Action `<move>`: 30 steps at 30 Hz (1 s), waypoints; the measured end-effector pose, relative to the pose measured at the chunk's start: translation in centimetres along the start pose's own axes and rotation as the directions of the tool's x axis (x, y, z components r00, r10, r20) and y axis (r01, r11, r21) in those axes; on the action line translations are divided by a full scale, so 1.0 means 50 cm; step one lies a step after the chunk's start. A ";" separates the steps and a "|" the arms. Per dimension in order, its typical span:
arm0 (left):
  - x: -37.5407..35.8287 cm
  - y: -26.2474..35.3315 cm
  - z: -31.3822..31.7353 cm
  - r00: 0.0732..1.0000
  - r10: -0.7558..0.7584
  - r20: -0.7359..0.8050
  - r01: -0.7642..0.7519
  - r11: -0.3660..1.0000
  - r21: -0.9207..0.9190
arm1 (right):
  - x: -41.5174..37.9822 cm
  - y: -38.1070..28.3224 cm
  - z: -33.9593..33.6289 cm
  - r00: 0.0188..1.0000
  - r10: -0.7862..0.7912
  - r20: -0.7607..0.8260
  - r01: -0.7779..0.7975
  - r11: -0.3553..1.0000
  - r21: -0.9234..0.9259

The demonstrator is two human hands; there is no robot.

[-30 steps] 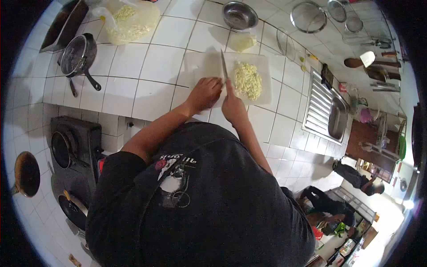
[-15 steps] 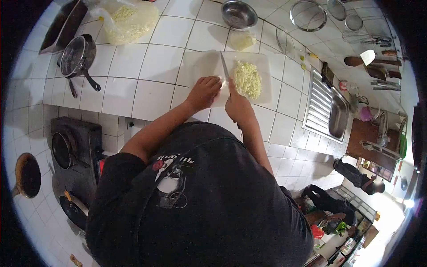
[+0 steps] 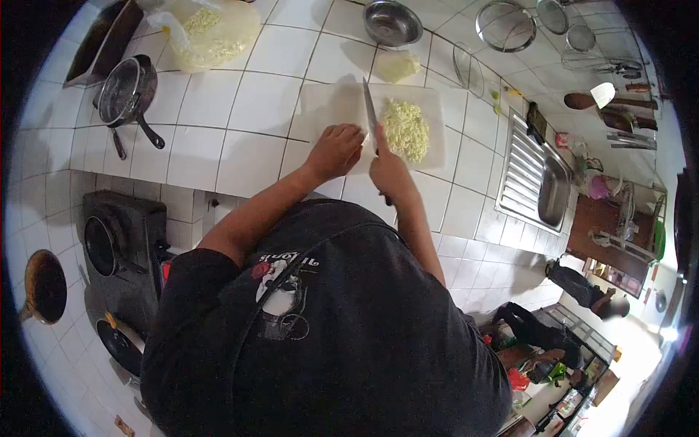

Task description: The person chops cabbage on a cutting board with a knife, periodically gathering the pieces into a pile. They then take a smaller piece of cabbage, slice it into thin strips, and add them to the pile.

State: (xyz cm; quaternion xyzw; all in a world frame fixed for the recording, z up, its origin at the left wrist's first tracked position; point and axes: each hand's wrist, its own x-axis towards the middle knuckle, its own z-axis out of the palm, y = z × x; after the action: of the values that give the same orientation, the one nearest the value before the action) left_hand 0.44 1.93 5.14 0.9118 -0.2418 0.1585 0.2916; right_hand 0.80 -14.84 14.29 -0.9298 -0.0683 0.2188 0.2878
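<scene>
A white cutting board (image 3: 320, 109) lies on the tiled counter. My right hand (image 3: 391, 173) is wrapped round the handle of a kitchen knife (image 3: 370, 103), its blade pointing away from me. On the board, my left hand (image 3: 336, 151) is closed with fingers curled, just left of the blade. A pale bit of what looks like cabbage shows at its fingertips, mostly hidden by them. Right of the knife is a heap of finely chopped cabbage (image 3: 405, 132). Beyond the board's far edge sits a larger pale cabbage chunk (image 3: 397, 66).
A metal bowl (image 3: 393, 23) stands at the back, and a plastic bag of chopped cabbage (image 3: 211, 40) at the far left. A frying pan (image 3: 127, 95) is on the counter's left. To the right are a sink (image 3: 555, 191) and hanging strainers (image 3: 505, 26). Two people are farther off.
The knife and my right hand have shifted very slightly, with the blade tilted a little differently. My left hand stays almost in place.
</scene>
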 end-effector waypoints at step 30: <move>-0.005 -0.008 0.000 1.000 -0.007 -0.006 0.007 0.999 -0.036 | 0.008 -0.002 0.029 0.991 0.056 0.125 -0.055 0.998 -0.017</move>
State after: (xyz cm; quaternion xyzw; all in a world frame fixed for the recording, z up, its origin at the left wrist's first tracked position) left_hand 0.42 2.31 4.86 0.9067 -0.2406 0.1561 0.3094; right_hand 0.51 -13.93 13.14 -0.9177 -0.0618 0.2843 0.2706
